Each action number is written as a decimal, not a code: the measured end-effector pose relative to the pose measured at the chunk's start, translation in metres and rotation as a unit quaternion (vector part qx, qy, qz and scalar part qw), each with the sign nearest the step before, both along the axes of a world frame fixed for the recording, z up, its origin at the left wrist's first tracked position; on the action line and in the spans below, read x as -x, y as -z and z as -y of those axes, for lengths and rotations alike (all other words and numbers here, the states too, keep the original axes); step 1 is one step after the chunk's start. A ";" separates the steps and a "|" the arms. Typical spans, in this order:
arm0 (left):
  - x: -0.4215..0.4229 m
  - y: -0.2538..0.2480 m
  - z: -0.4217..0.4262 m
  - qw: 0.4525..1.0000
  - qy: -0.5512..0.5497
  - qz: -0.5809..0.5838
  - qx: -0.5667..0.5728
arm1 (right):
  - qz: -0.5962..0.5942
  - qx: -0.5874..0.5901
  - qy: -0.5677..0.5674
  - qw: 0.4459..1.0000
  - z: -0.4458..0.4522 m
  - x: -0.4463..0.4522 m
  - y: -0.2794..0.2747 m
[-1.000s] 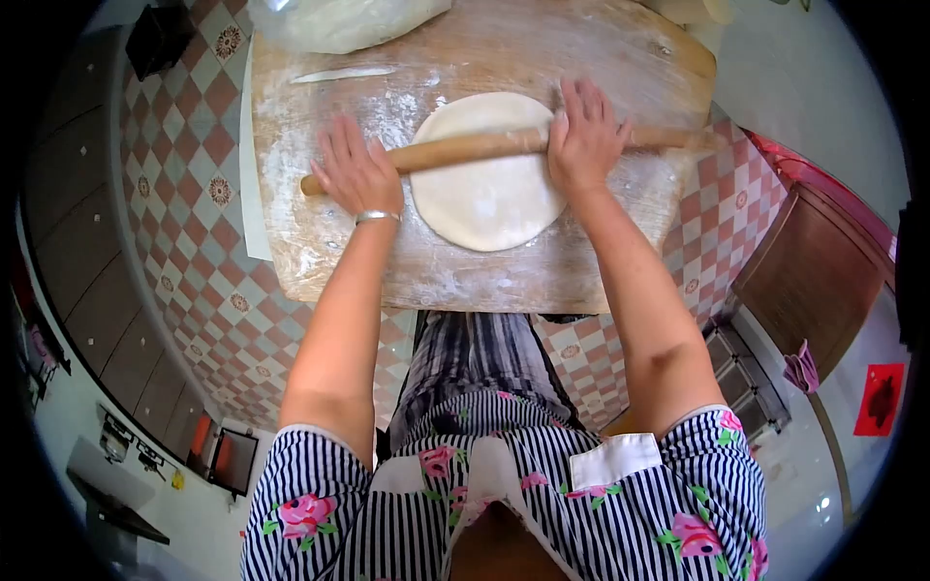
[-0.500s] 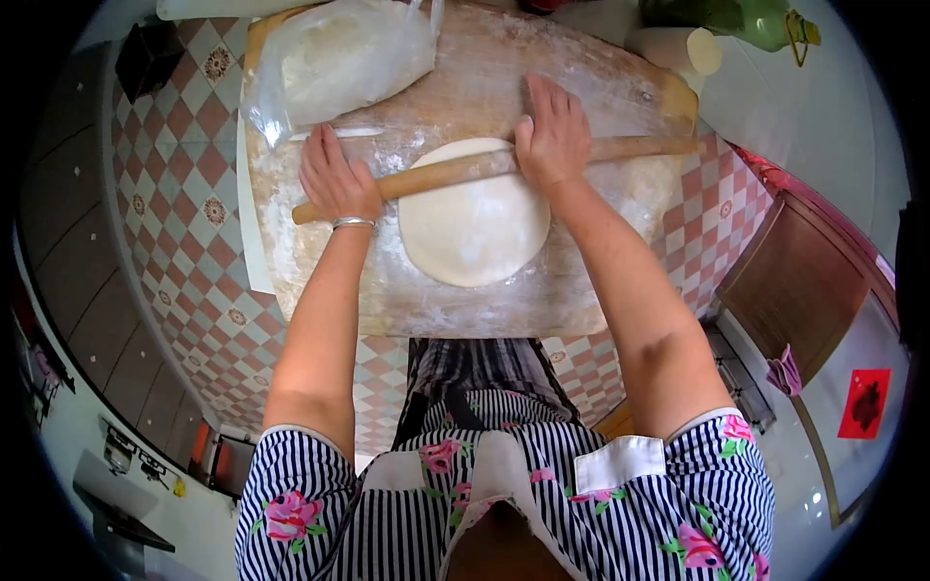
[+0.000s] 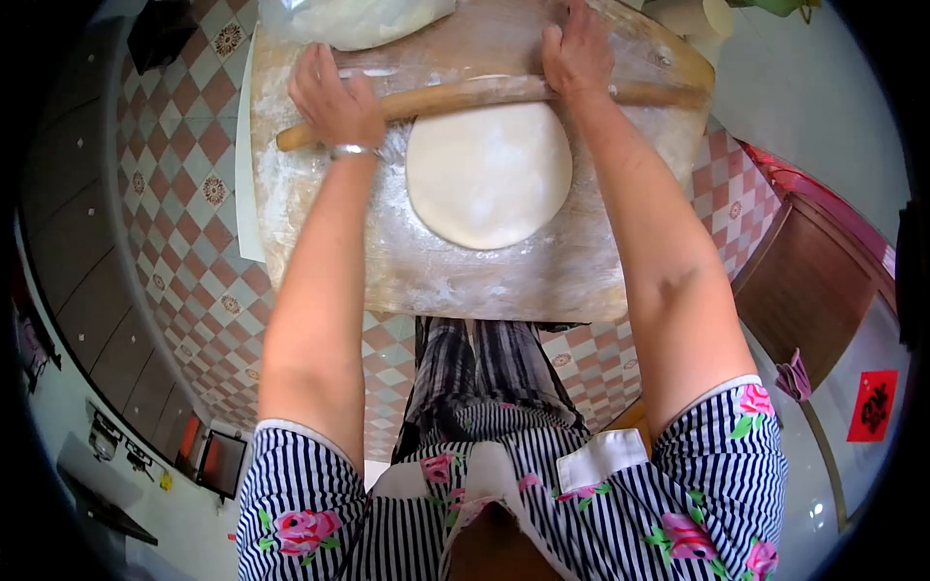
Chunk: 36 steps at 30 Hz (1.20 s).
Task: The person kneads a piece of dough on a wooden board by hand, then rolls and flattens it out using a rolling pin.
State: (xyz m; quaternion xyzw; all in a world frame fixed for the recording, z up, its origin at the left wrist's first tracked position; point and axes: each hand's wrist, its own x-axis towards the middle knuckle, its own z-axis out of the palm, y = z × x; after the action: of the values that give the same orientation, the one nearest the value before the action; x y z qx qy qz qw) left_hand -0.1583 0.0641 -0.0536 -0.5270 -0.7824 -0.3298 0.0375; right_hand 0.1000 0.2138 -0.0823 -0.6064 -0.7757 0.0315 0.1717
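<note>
A wooden rolling pin (image 3: 465, 95) lies across the far edge of a round, flat sheet of dough (image 3: 489, 179). Near the pin's left end, my left hand (image 3: 339, 105) holds it under the palm, fingers bent forward past it. My right hand (image 3: 579, 60) presses on the pin right of the dough, its fingers reaching beyond the wood. The dough rests on a floured wooden board (image 3: 465, 286), and a thin strip of it shows beyond the pin.
A clear plastic bag with pale dough (image 3: 373, 21) sits at the board's far left. Beyond the far right corner is a cream-coloured cylinder (image 3: 712, 19). Patterned floor tiles (image 3: 184, 208) surround the board, and a brown panel (image 3: 809, 281) stands at the right.
Both hands have pushed the rolling pin away from me, from across the dough's upper part to its far edge. The view has also shifted, cutting off more of the bag.
</note>
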 end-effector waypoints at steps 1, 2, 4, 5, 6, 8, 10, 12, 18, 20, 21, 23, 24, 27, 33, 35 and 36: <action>-0.017 -0.005 0.016 0.999 -0.019 0.026 0.003 | -0.001 0.001 -0.003 1.000 -0.003 0.003 -0.011; -0.036 -0.004 0.038 0.998 -0.036 0.051 0.007 | -0.026 0.021 -0.002 0.999 0.000 0.006 -0.022; -0.077 -0.008 0.078 0.987 -0.061 0.138 0.053 | -0.076 0.062 0.004 0.995 0.015 0.010 -0.044; -0.093 -0.008 0.089 0.973 -0.072 0.200 0.091 | -0.046 0.066 0.003 0.997 0.021 0.005 -0.045; -0.098 0.000 0.092 0.962 -0.106 0.224 0.111 | -0.015 0.066 0.002 0.998 0.030 -0.003 -0.040; -0.105 0.009 0.096 0.933 -0.175 0.274 0.156 | 0.016 0.063 -0.023 0.998 0.055 -0.025 -0.030; -0.093 -0.015 0.087 0.906 -0.138 0.299 0.265 | 0.068 0.000 -0.120 0.990 0.094 -0.051 -0.047; -0.083 -0.012 0.090 0.896 -0.116 0.274 0.331 | 0.089 0.003 -0.172 0.981 0.120 -0.073 -0.058; -0.125 -0.033 0.187 0.872 -0.089 0.355 0.325 | 0.014 0.103 -0.222 0.969 0.177 -0.116 -0.080; -0.131 -0.050 0.222 0.919 -0.030 0.300 0.254 | 0.009 0.105 -0.230 0.967 0.210 -0.125 -0.088; -0.126 -0.054 0.233 0.954 0.007 0.226 0.196 | 0.019 0.111 -0.216 0.970 0.224 -0.126 -0.094; -0.115 -0.051 0.236 0.976 0.038 0.138 0.163 | 0.041 0.126 -0.188 0.973 0.248 -0.128 -0.103; -0.108 -0.043 0.229 0.974 0.031 0.124 0.189 | 0.062 0.128 -0.140 0.980 0.260 -0.132 -0.094; -0.095 -0.017 0.204 0.971 0.022 0.004 0.239 | 0.058 0.059 0.020 0.996 0.265 -0.113 -0.065; -0.070 -0.013 0.116 0.974 0.065 -0.003 0.216 | 0.080 0.134 0.020 0.988 0.170 -0.081 -0.059; -0.060 -0.016 0.090 0.964 0.087 0.003 0.251 | 0.056 0.113 0.009 0.992 0.142 -0.071 -0.058; -0.055 -0.013 0.081 0.973 0.100 -0.015 0.206 | 0.045 0.103 0.002 0.994 0.132 -0.067 -0.057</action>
State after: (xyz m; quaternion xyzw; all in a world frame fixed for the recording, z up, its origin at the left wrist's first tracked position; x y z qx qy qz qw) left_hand -0.1033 -0.0172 -0.0403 -0.6041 -0.7759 -0.1560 -0.0930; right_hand 0.1667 0.0819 -0.0257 -0.6230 -0.7743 0.0838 0.0732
